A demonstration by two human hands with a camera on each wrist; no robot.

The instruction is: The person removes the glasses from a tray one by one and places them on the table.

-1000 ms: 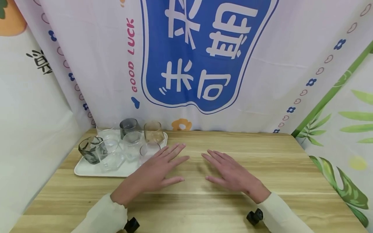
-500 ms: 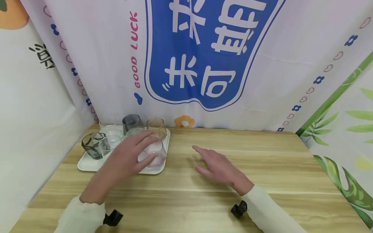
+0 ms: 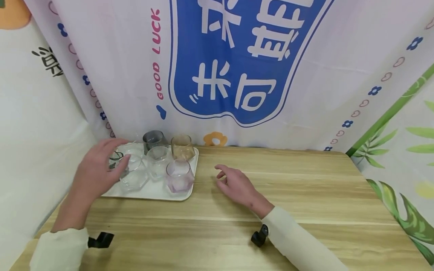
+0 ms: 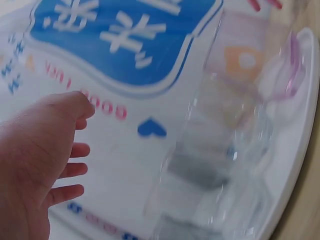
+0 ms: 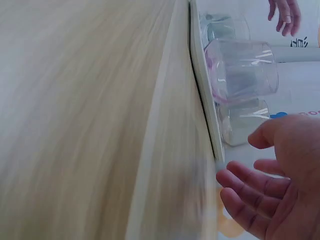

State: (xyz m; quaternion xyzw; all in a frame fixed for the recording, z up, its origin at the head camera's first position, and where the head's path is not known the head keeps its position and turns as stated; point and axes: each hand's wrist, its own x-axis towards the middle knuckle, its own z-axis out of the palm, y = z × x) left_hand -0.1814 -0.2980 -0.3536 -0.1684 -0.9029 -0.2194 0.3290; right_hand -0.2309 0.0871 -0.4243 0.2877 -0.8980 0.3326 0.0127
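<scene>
My left hand (image 3: 98, 169) hovers at the left end of a white tray (image 3: 184, 196), its fingers loosely bent over a dark-patterned glass (image 3: 116, 156) that it mostly hides. Nothing shows between those fingers in the left wrist view. By its thumb stands a clear glass (image 3: 133, 178). Also on the tray are a smoky grey glass (image 3: 154, 141), an amber glass (image 3: 182, 147), another clear glass (image 3: 158, 162) and a pink-tinted glass (image 3: 179, 177). Right of the tray, my right hand (image 3: 235, 184) is held over the table with relaxed, slightly curled fingers and holds nothing.
The wooden table (image 3: 305, 188) reaches to a printed cloth (image 3: 322, 94) hanging close behind the tray. A white cloth (image 3: 30, 150) hangs along the left side. Each wrist carries a small black camera, such as the right wrist camera (image 3: 260, 236).
My left hand has swept left across the tray, from its right front to the dark-patterned glass. My right hand has drifted left toward the tray, its fingers curling slightly.
</scene>
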